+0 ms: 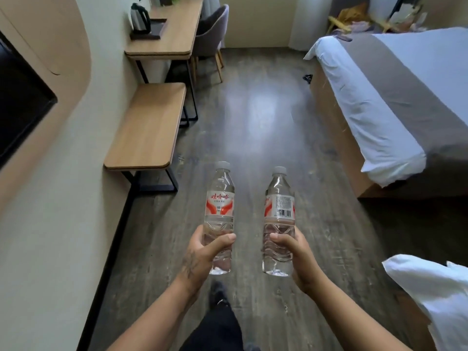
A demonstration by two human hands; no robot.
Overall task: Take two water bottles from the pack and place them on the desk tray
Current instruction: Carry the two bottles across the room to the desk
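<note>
My left hand (pixel 202 254) grips the lower half of a clear water bottle (pixel 220 201) with a white cap and a red-and-white label, held upright above the floor. My right hand (pixel 296 254) grips a second, matching water bottle (pixel 279 206), its barcode side facing me. The two bottles are side by side and apart. Far ahead on the left stands a wooden desk (pixel 174 34). On it lies a dark tray (pixel 158 27) with a steel kettle (pixel 139 19) at its near end. The bottle pack is out of view.
A low wooden bench (pixel 149 125) stands against the left wall before the desk. A grey chair (pixel 212 34) sits at the desk. A bed (pixel 395 97) with white linen fills the right side. White bedding (pixel 435 295) juts in at the lower right. Dark wood floor (pixel 260 117) runs between.
</note>
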